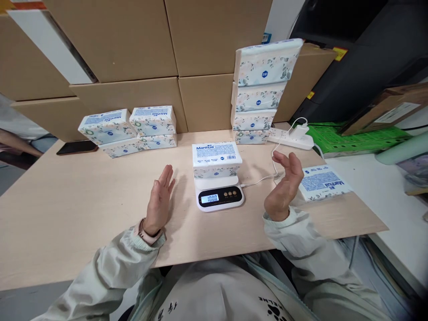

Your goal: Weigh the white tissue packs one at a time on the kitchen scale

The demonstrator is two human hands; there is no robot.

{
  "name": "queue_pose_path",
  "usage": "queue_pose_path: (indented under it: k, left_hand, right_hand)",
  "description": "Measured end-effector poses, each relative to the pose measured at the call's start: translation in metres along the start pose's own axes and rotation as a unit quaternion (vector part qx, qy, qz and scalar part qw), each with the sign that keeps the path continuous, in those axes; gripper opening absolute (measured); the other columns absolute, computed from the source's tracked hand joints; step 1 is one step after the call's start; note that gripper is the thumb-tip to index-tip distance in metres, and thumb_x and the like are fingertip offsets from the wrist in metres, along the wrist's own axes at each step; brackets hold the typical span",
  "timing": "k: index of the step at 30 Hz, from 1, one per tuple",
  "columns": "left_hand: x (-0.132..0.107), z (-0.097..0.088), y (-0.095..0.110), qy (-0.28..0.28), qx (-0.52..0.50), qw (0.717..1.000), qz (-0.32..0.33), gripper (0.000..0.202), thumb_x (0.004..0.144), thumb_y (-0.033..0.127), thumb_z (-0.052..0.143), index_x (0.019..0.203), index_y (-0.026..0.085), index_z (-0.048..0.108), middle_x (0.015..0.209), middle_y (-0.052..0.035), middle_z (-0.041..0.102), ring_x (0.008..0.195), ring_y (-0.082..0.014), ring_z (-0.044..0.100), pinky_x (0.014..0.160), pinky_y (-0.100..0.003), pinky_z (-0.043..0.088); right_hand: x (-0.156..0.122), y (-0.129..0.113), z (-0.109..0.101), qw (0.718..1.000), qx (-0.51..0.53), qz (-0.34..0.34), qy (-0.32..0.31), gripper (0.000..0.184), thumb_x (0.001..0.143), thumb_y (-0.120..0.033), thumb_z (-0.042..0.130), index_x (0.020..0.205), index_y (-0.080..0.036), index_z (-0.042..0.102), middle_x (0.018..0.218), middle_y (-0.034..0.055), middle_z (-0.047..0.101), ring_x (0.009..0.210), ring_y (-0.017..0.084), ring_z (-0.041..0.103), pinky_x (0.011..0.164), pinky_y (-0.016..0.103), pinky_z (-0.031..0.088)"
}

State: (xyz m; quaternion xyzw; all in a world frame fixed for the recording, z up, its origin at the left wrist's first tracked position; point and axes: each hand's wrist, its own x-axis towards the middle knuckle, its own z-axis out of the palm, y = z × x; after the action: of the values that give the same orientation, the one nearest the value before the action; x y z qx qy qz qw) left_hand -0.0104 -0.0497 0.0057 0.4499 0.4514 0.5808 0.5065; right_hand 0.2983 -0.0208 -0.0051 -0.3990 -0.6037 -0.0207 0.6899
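A tissue pack (216, 159) lies flat on a white digital scale (220, 207), whose lit display shows digits that look like 100.0. To the left of the scale, my left hand (158, 203) is held upright with fingers extended, apart from the pack and holding nothing. On the other side, my right hand (283, 187) is raised with its fingers loosely curved and apart, also holding nothing. Just beyond it another tissue pack (324, 183) rests on the table's right part.
Stacked tissue packs (256, 98) stand behind the scale to the right. More packs (130, 129) sit two high at back left, near a dark phone (77, 147). Cardboard boxes (133, 40) line the back. A white cable runs from the scale to a power strip (290, 137).
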Motion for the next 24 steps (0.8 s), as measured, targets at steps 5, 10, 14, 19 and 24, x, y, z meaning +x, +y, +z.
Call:
queue_pose_path:
  k: [5, 10, 14, 19, 24]
  left_hand:
    - [0.0007, -0.0004, -0.0007, 0.0, -0.002, 1.0, -0.001, 0.065, 0.1, 0.073, 0.037, 0.151, 0.036, 0.054, 0.172, -0.0001, 0.031, 0.162, -0.0248, 0.021, 0.133, -0.049, 0.016]
    - [0.0012, 0.0002, -0.0008, 0.005, 0.001, 1.0, 0.002, 0.066, 0.099, 0.073, 0.038, 0.151, 0.035, 0.054, 0.171, -0.0015, 0.032, 0.162, -0.0263, 0.022, 0.132, -0.05, 0.017]
    - [0.0009, 0.0005, 0.0002, 0.004, -0.002, 1.0, 0.002, 0.066, 0.099, 0.074, 0.038, 0.151, 0.035, 0.055, 0.171, -0.0014, 0.032, 0.162, -0.0261, 0.022, 0.132, -0.05, 0.017]
    - [0.0005, 0.0008, 0.0008, 0.003, -0.002, 1.0, 0.004, 0.066, 0.1, 0.073, 0.037, 0.15, 0.035, 0.055, 0.171, -0.0012, 0.032, 0.162, -0.0258, 0.022, 0.133, -0.049, 0.016]
    - [0.0014, -0.0001, -0.0002, 0.003, 0.0, 1.0, 0.007, 0.066, 0.099, 0.073, 0.037, 0.15, 0.035, 0.055, 0.171, -0.0014, 0.033, 0.162, -0.0259, 0.023, 0.133, -0.049, 0.017]
  right_hand:
    - [-0.0014, 0.0031, -0.0009, 1.0, 0.013, 0.005, -0.013, 0.056, 0.105, -0.053, 0.032, 0.156, -0.032, 0.042, 0.14, 0.0103, 0.062, 0.126, 0.032, 0.063, 0.11, 0.065, 0.048]
    - [-0.002, 0.0011, -0.0013, 1.0, 0.012, 0.015, -0.02, 0.055, 0.106, -0.051, 0.031, 0.155, -0.03, 0.043, 0.14, 0.0116, 0.062, 0.128, 0.032, 0.062, 0.111, 0.065, 0.046]
    - [-0.0021, -0.0009, -0.0014, 0.999, 0.012, 0.028, -0.032, 0.052, 0.106, -0.043, 0.033, 0.155, -0.032, 0.044, 0.14, 0.0102, 0.062, 0.129, 0.031, 0.061, 0.112, 0.064, 0.045]
    - [-0.0028, -0.002, -0.0013, 0.998, 0.014, 0.044, -0.037, 0.05, 0.106, -0.042, 0.034, 0.154, -0.031, 0.045, 0.14, 0.01, 0.063, 0.13, 0.031, 0.06, 0.113, 0.063, 0.045]
    - [-0.0033, -0.0017, -0.0015, 0.997, 0.014, 0.057, -0.046, 0.051, 0.106, -0.044, 0.033, 0.154, -0.03, 0.045, 0.141, 0.011, 0.062, 0.132, 0.031, 0.06, 0.113, 0.063, 0.044]
